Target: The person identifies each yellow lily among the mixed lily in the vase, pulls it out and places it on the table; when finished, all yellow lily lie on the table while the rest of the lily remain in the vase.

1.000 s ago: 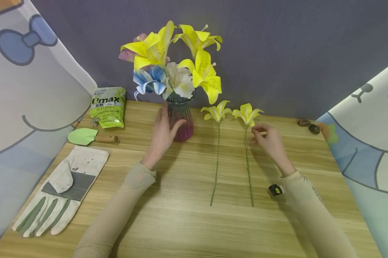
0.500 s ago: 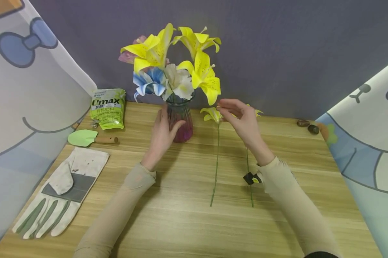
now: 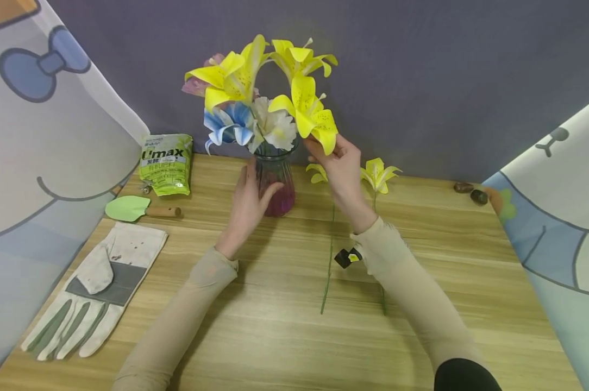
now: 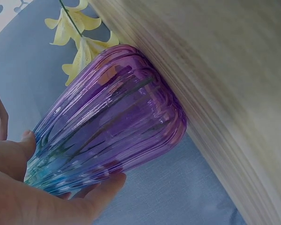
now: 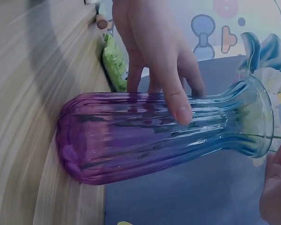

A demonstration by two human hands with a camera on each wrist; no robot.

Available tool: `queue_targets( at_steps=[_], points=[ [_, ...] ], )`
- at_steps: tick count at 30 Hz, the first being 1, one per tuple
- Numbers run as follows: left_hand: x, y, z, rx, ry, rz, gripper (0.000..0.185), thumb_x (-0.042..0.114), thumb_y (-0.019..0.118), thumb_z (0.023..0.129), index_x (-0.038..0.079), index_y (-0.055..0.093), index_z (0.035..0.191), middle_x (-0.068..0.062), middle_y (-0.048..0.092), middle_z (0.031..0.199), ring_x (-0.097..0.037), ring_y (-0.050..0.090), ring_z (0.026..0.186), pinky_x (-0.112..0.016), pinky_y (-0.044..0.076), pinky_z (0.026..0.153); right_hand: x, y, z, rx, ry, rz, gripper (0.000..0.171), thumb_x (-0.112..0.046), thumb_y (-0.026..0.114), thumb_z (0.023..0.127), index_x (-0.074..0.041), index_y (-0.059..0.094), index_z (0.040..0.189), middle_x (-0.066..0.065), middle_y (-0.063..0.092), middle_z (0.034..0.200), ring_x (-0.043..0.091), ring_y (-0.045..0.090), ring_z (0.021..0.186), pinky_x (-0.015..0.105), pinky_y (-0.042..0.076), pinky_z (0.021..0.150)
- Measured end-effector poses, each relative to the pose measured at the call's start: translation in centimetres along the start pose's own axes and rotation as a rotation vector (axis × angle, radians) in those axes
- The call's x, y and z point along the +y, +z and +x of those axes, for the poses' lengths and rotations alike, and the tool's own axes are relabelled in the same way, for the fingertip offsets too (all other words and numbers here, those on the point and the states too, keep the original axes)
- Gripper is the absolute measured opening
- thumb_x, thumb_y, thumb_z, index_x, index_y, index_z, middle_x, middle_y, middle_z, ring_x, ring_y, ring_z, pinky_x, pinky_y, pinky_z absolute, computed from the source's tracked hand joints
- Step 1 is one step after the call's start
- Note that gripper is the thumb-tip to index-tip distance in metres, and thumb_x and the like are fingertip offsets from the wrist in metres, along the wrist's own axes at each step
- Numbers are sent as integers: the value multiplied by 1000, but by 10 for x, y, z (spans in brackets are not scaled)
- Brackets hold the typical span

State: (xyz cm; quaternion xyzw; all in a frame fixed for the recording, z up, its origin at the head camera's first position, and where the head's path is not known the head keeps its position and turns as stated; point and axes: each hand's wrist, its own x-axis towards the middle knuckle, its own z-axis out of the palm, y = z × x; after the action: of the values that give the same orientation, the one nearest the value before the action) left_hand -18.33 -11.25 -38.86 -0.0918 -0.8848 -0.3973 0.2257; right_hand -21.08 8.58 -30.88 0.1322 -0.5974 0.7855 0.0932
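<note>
Left hand (image 3: pixel 248 202) is wrapped around the purple glass vase (image 3: pixel 274 183), thumb on the near side and fingers curling round the far side, and the left wrist view shows that grip close up on the ribbed glass (image 4: pixel 107 126). Right hand (image 3: pixel 338 163) is up at the bouquet, fingers pinching the lowest yellow lily (image 3: pixel 310 114) just under its bloom, right beside the vase's rim. The vase stands upright on the wooden table (image 3: pixel 284 336), toward the back edge, its lower half tinted pink-purple and its neck shading to blue in the right wrist view (image 5: pixel 168 136). Packed into it with that lily are two more yellow lilies (image 3: pixel 236 73), a blue-and-white flower (image 3: pixel 226 122), a white flower (image 3: pixel 275 125) and a pink one peeking out behind (image 3: pixel 196 86). Flat on the table just right of the vase lie two loose yellow lilies on long green stems: the nearer one (image 3: pixel 327 271) runs partly under the right wrist, the farther one (image 3: pixel 378 175) shows its bloom beyond the hand. Further out on the left, a green fertiliser bag (image 3: pixel 166 163), a small green trowel with a wooden handle (image 3: pixel 138 208) and a white work glove (image 3: pixel 99 290). At the far right edge sit two dark pebbles (image 3: pixel 470 192).
</note>
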Motion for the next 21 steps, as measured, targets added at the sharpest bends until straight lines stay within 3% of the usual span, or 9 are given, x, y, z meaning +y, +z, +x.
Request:
queue_targets(
  at_steps=[12,18,21],
  points=[
    [3,-1,0,-19,-17,-13,90,31,77,101,-12,27,162,-33,55,129,-40,57,93,-60,51,86,3,16,8,24,-57,-51,20,1,78,96,1,73,116,2,72,100,21,66,86,32,55,74],
    [3,0,1,-15,-12,-11,90,31,77,101,-13,28,162,-31,55,125,-38,57,90,-58,50,82,1,18,12,12,-46,-97,24,-1,79,96,2,73,119,5,73,103,26,68,94,34,56,73],
    [3,0,1,-15,-6,-7,89,31,77,102,-14,28,161,-31,55,123,-38,56,89,-58,50,81,0,18,13,7,-40,-115,23,-2,80,96,1,74,118,5,74,102,25,66,87,32,55,70]
  ],
)
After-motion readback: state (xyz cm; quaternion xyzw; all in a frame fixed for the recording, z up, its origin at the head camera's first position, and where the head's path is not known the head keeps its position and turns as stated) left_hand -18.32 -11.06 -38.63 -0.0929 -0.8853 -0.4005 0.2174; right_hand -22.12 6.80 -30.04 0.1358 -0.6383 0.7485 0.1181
